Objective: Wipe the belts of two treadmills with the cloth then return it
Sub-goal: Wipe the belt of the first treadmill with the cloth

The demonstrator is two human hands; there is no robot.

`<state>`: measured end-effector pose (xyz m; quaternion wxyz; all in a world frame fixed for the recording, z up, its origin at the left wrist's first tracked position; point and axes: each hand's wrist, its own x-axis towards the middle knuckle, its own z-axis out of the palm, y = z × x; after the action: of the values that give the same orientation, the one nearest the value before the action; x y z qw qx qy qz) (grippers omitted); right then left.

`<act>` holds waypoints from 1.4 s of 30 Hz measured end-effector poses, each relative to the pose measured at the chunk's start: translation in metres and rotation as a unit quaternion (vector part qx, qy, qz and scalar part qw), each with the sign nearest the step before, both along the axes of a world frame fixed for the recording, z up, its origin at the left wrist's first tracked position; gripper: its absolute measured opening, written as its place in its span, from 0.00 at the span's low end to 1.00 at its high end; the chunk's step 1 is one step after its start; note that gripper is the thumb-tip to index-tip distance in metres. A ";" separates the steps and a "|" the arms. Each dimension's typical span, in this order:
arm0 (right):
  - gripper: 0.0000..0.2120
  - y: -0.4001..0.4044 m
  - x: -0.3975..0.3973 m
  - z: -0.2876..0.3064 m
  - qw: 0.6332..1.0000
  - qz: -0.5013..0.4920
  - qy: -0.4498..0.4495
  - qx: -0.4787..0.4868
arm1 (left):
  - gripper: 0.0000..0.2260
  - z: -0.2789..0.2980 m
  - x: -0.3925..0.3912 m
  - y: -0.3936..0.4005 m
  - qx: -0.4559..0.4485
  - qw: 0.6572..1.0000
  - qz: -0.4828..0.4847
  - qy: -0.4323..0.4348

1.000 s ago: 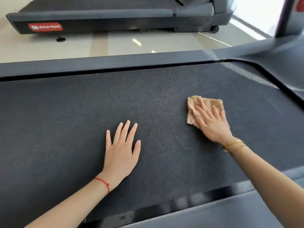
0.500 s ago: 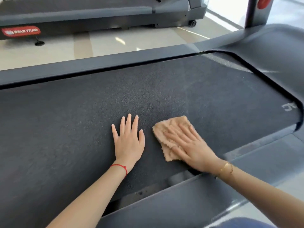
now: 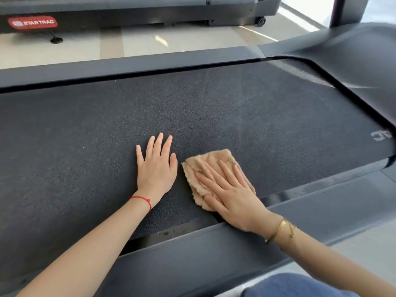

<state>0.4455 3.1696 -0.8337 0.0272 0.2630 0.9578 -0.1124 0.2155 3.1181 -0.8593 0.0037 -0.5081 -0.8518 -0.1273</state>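
Pressing cloth (image 3: 205,168) flat: right hand (image 3: 231,196) | left hand (image 3: 157,168) flat on belt (image 3: 235,116)

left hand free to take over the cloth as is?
Probably yes. The left hand lies flat and empty on the belt, right beside the cloth, nothing between them. The right hand presses on the cloth and must lift first.

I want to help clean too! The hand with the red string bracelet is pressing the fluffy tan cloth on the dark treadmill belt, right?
Not quite. The head view shows the right hand, with the gold bracelet, pressing the fluffy tan cloth on the dark treadmill belt. The left hand, with the red string bracelet, rests flat on the belt beside it.
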 end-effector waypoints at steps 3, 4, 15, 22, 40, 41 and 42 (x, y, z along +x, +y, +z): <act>0.26 0.015 0.030 0.003 0.999 -0.025 -0.017 0.023 | 0.24 0.001 0.000 -0.001 0.003 1.000 0.003 -0.007; 0.26 0.026 0.037 0.004 0.998 -0.047 -0.025 0.029 | 0.24 0.002 0.000 -0.001 0.002 1.000 0.003 -0.011; 0.25 0.047 -0.003 0.004 0.999 -0.033 0.006 -0.002 | 0.24 0.005 -0.008 -0.038 -0.013 0.999 0.031 -0.023; 0.26 -0.016 -0.059 -0.003 0.979 0.198 0.027 -0.026 | 0.24 0.007 -0.026 -0.096 -0.036 0.992 0.121 -0.016; 0.25 -0.040 -0.189 -0.012 0.986 0.163 0.036 0.004 | 0.24 0.011 -0.108 -0.165 -0.086 0.991 0.100 0.022; 0.26 -0.055 -0.186 -0.014 0.981 0.191 0.042 0.007 | 0.24 0.009 -0.115 -0.166 -0.083 0.992 0.092 0.023; 0.26 -0.064 -0.183 -0.016 0.977 0.210 0.044 0.007 | 0.24 0.008 -0.123 -0.168 -0.080 0.993 0.089 0.021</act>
<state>0.2626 3.1059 -0.8499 0.0062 0.0513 0.9927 -0.1089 0.0924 2.9500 -0.8512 -0.0083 -0.4313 -0.9009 -0.0469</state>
